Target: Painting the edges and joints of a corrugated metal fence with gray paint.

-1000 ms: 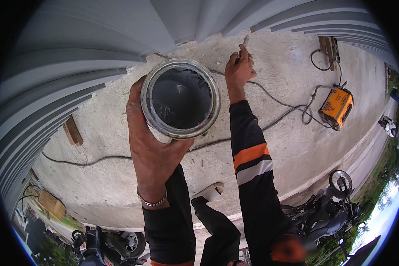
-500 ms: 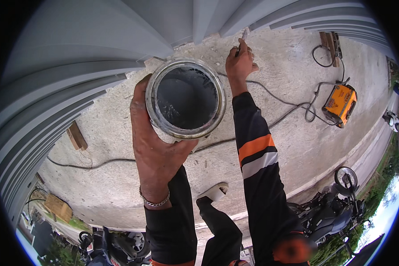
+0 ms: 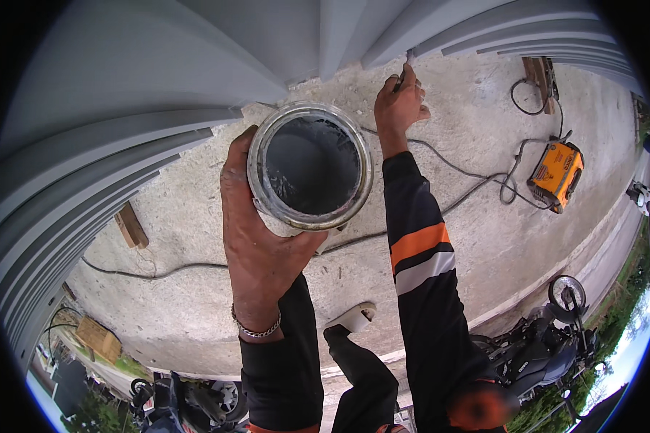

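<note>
While the left hand (image 3: 256, 249) clasps an open paint can (image 3: 365, 169) | right hand (image 3: 400, 108), ahead and right of the can, grips a thin brush (image 3: 399, 83)

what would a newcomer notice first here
Most likely the open can of dark grey liquid near the middle, held in the person's left grip. The bright orange machine on the concrete at right stands out next, a dark cable running to it. Across the top and left, the grey ribbed wall curves strongly.
</note>
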Demonstrator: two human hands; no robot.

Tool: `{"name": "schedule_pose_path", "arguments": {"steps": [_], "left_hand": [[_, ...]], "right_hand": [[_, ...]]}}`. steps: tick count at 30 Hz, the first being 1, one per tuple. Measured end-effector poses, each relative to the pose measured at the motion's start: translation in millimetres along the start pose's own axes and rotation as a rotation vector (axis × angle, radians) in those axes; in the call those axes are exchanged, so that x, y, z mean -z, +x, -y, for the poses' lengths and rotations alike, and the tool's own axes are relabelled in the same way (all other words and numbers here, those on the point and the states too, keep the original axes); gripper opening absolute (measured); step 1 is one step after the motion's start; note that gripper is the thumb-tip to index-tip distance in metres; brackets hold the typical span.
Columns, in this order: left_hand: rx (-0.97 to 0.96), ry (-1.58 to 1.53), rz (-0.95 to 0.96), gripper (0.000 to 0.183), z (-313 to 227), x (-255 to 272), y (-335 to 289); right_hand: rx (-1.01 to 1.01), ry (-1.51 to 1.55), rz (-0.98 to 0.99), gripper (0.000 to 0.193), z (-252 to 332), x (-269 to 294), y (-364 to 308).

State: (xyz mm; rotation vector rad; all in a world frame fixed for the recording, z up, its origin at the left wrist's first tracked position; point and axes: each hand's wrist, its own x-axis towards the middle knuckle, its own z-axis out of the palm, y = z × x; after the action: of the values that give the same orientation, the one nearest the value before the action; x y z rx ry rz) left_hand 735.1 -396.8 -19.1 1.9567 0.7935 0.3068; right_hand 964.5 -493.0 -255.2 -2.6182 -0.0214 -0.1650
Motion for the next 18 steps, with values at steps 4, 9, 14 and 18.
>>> {"name": "schedule_pose_path", "arguments": {"steps": [4,9,14,18], "left_hand": [[0.012,-0.007,-0.012,0.114,0,-1,1],[-0.016,-0.027,-0.013,0.115,-8,-5,2],[-0.045,0.018,0.011,0.116,-12,-3,2],[-0.023,-0.045,-0.004,0.115,-9,-7,-5]], "right_hand": [[-0.061,-0.041,0.067,0.040,7,0,-25],[-0.047,0.004,0.120,0.042,3,2,7],[-0.049,0.006,0.122,0.043,-4,-3,-16],[-0.073,0.010,0.250,0.046,0,3,5]]}}
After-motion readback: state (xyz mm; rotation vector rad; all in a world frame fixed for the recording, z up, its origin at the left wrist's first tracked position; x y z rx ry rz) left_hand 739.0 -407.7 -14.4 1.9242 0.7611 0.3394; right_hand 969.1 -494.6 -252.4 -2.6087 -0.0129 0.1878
